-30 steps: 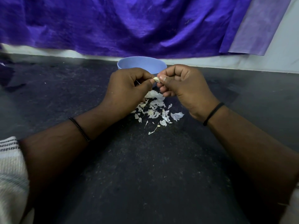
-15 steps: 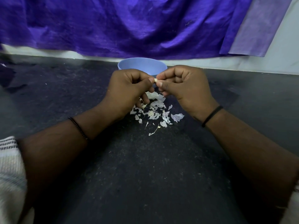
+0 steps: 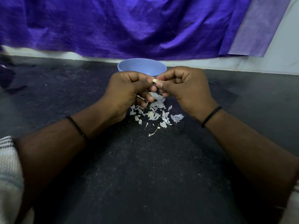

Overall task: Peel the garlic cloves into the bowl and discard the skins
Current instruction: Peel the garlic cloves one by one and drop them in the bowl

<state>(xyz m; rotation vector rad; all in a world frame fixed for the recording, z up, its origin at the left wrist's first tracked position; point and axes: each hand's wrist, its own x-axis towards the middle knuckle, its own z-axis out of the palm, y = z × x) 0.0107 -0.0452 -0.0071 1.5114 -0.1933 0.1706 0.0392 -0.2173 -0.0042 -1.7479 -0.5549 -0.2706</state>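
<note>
A small pale garlic clove (image 3: 154,81) is pinched between the fingertips of both hands, just in front of the light blue bowl (image 3: 142,65). My left hand (image 3: 129,91) has its fingers curled, thumb and forefinger on the clove. My right hand (image 3: 186,89) is curled too and pinches the clove's other end. Below the hands a scatter of white garlic skins (image 3: 155,113) lies on the dark counter (image 3: 145,167). The bowl's inside is mostly hidden from this angle.
A purple cloth (image 3: 129,26) hangs along the wall behind the bowl. A dark fold of cloth (image 3: 9,78) lies at the counter's far left. My forearms stretch across the near counter from both lower corners.
Both hands have stayed over the skin pile, shifting their fingers on the clove. The clove's pale tip shows a little more between the fingertips now.
</note>
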